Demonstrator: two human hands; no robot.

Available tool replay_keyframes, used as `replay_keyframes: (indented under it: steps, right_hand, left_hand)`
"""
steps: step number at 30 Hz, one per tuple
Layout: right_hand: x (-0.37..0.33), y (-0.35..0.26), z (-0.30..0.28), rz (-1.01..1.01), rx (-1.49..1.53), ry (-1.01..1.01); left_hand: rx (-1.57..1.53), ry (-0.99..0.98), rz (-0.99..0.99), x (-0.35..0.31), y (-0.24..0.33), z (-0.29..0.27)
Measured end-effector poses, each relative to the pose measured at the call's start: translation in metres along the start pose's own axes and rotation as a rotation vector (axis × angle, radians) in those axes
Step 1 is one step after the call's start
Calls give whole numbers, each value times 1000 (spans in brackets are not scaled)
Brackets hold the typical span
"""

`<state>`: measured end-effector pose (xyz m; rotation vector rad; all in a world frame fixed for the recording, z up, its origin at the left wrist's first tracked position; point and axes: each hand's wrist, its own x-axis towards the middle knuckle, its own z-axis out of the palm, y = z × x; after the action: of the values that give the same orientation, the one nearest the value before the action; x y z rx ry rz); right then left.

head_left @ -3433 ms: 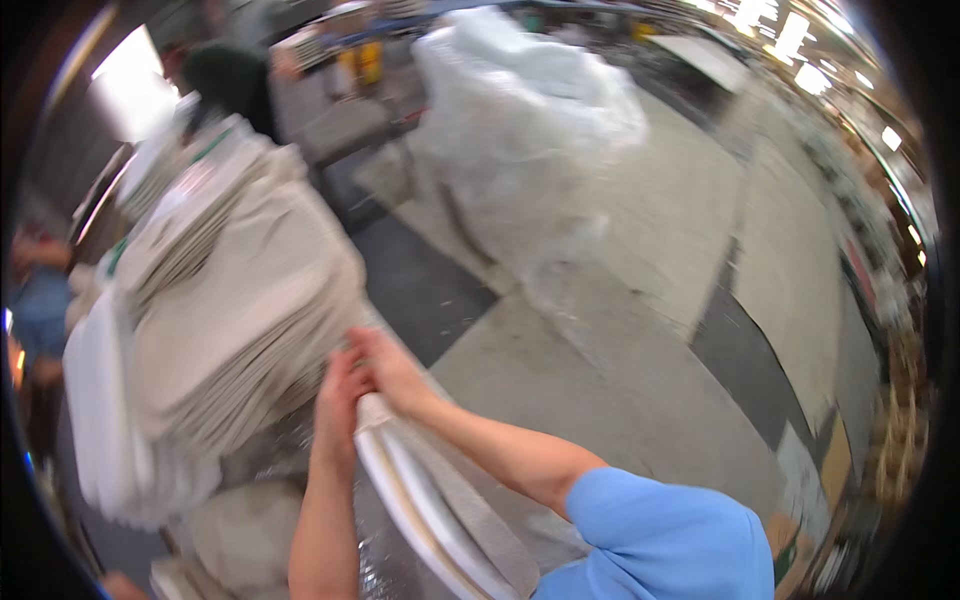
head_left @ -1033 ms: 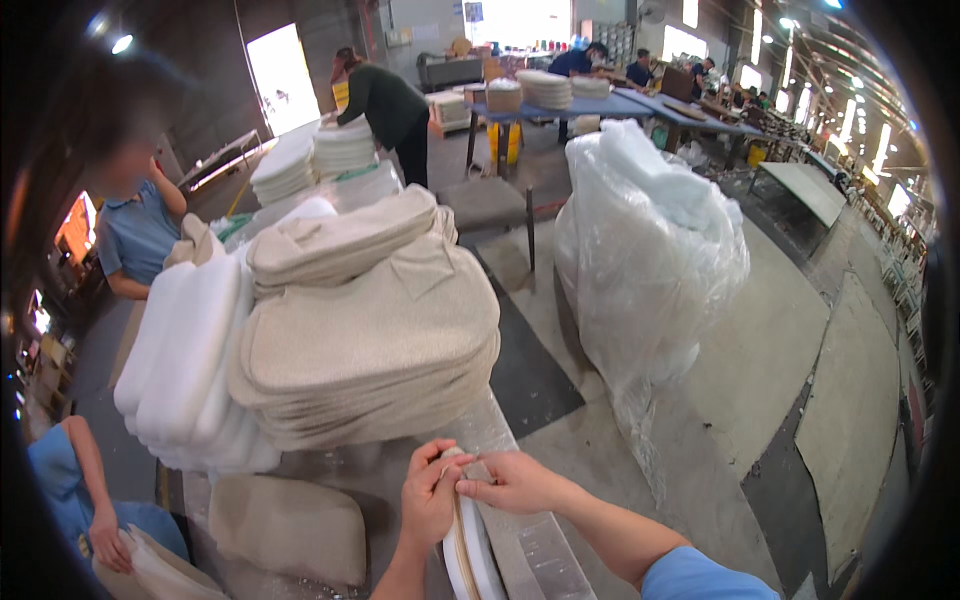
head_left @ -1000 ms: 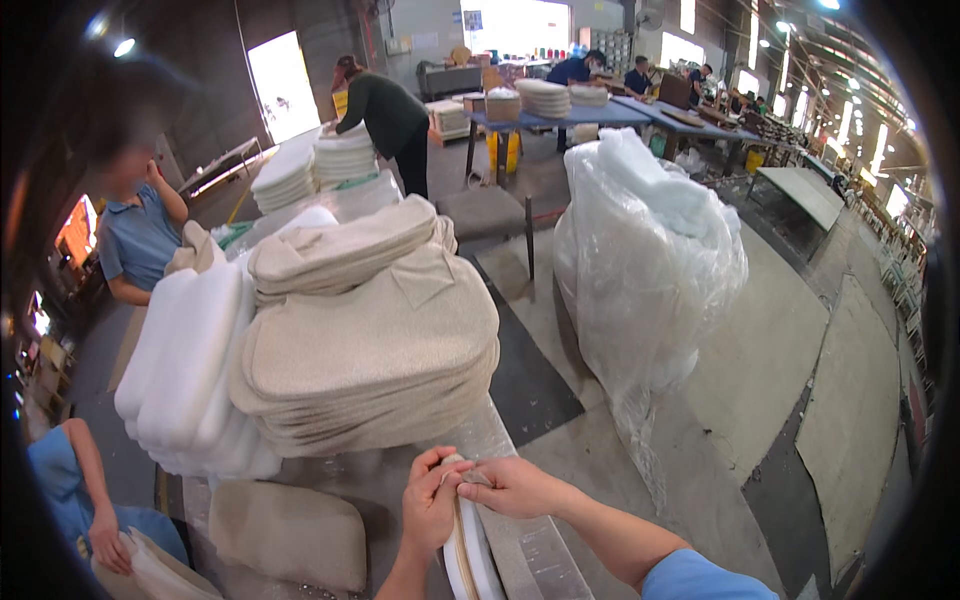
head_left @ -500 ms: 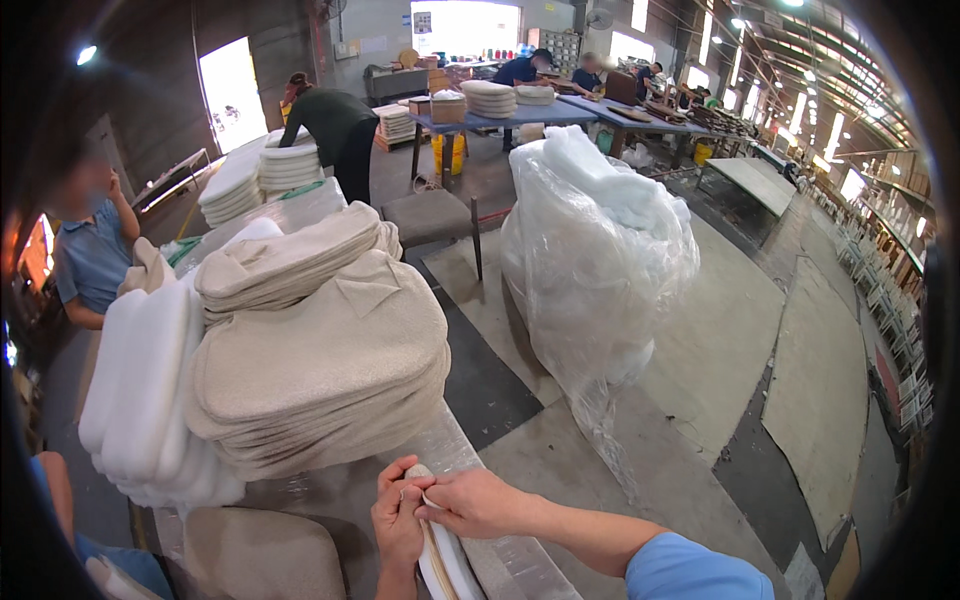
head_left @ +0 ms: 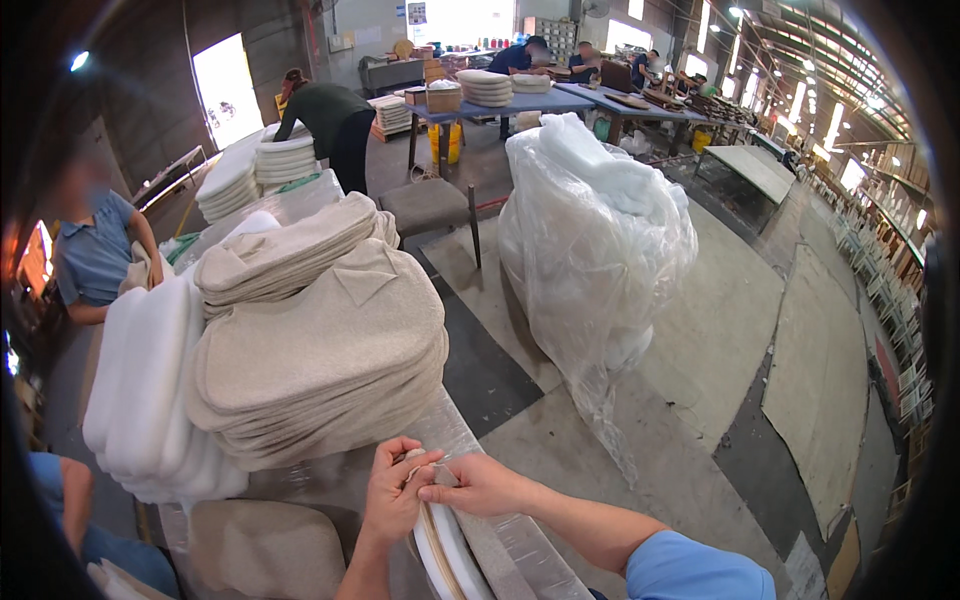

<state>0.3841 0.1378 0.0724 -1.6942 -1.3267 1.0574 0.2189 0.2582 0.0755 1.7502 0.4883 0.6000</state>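
A cushion [head_left: 442, 562] stands on its edge at the table's near side, its white filling showing along a brown zipper strip between beige fabric sides. My left hand [head_left: 393, 492] is closed around its far end, thumb and fingers gripping the cover. Against it, my right hand [head_left: 478, 484] pinches the cover at the same end, close to the left fingertips. Exactly what the right fingertips hold is partly hidden. Just beyond my hands lies a tall stack of beige cushion covers [head_left: 320, 335]. Left of my left forearm, a beige cushion [head_left: 262, 545] lies flat.
White foam pads [head_left: 140, 385] lean left of the covers. The plastic-wrapped table [head_left: 440, 425] ends close by my right arm. A big clear plastic bag [head_left: 595, 250] of white stuffing stands on the floor beyond. Co-workers stand left and at the back; an arm [head_left: 75, 500] shows lower left.
My hands have shifted slightly up, and the right fingers have drawn a little away from the left ones. The co-worker at left has lowered a hand to beige fabric.
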Motion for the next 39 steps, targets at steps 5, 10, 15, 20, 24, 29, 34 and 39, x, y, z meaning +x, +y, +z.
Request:
replay_keyframes:
  steps: [5,10,15,20,24,29,34,39]
  right_hand:
    - [8,-12,-4,20,-80,-58]
    - [6,-19,-17,-11,-177,-46]
    - [7,-30,-19,-52,-46,-7]
    - [11,-18,-21,-114,-87,-63]
    - [12,-8,-12,-299,-131,19]
    - [5,-18,5,-405,-280,189]
    - [-4,-26,10,-466,-434,216]
    - [-18,-35,19,-447,-427,199]
  left_hand:
    - [-221,209,-77,-17,-19,12]
    - [-121,192,14,-13,-28,14]
    - [-187,214,-4,-17,-25,17]
    - [-160,193,15,-14,-19,16]
    - [-224,210,43,-15,-26,22]
    - [-252,310,45,-19,-20,33]
    - [-254,382,126,-29,-27,41]
    - [-247,421,220,-37,-23,42]
